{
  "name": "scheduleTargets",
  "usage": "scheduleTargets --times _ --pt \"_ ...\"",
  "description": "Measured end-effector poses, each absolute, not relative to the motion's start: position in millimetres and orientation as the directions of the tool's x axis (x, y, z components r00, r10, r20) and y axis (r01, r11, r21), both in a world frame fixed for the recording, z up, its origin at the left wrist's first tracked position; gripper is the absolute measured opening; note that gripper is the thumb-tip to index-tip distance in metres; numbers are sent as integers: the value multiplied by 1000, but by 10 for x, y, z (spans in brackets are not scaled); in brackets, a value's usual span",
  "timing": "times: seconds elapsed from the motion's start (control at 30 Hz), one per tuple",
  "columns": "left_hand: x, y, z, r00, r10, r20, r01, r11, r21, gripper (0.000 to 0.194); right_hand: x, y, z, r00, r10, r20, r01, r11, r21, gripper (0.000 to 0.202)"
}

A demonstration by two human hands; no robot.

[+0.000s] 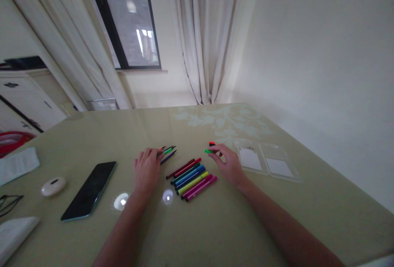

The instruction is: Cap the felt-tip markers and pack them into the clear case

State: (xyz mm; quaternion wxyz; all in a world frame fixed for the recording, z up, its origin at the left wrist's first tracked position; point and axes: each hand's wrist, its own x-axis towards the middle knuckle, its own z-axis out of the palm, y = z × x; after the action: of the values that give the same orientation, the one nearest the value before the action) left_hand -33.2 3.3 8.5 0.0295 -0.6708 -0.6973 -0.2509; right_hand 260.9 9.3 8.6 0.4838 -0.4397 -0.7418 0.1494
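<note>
My left hand (147,170) is closed around the rear ends of several uncapped markers, their dark tips pointing right; a green marker (168,150) and a dark blue marker (168,157) show among them. The fingers hide how many are gripped and how many just lie on the table. Between thumb and fingertips, my right hand (227,162) pinches a green marker cap (208,151). Just behind those fingers is an orange cap (212,143), with a dark cap beside it. Between my hands lies a slanted row of capped markers (191,180) in dark red, red, blue, yellow-green and pink.
An opened clear plastic case (263,164) lies right of my right hand. On the left are a black phone (89,191), a white oval case (53,186), folded paper (19,164) and a cable (10,203). A wall borders the table's right edge.
</note>
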Motion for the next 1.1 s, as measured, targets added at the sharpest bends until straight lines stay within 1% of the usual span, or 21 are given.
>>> scheduleTargets --times 0.1,0.13,0.2,0.33,0.7,0.87,1.1 --pt "-199 40 67 16 900 437 812 -266 519 21 2588 63 121 -181 765 618 513 610 -604 16" --pt "-152 34 60 57 894 445 756 -330 565 21 2581 54 131 -194 757 624 512 621 -594 16" --pt "-67 11 52 128 882 453 674 -412 613 21 2570 40 147 -218 746 630 508 637 -579 18" --pt "31 -39 67 203 869 451 619 -471 628 21 2558 31 158 -244 729 640 498 660 -562 20" --pt "56 -77 86 247 861 445 616 -494 613 18 2525 1 103 -323 702 635 472 701 -535 23" --pt "111 -104 83 256 843 472 601 -522 605 20 2514 -24 100 -352 698 624 469 708 -528 23" --pt "161 -132 76 247 866 436 539 -496 680 17 2531 -2 114 -343 714 611 472 693 -544 21"
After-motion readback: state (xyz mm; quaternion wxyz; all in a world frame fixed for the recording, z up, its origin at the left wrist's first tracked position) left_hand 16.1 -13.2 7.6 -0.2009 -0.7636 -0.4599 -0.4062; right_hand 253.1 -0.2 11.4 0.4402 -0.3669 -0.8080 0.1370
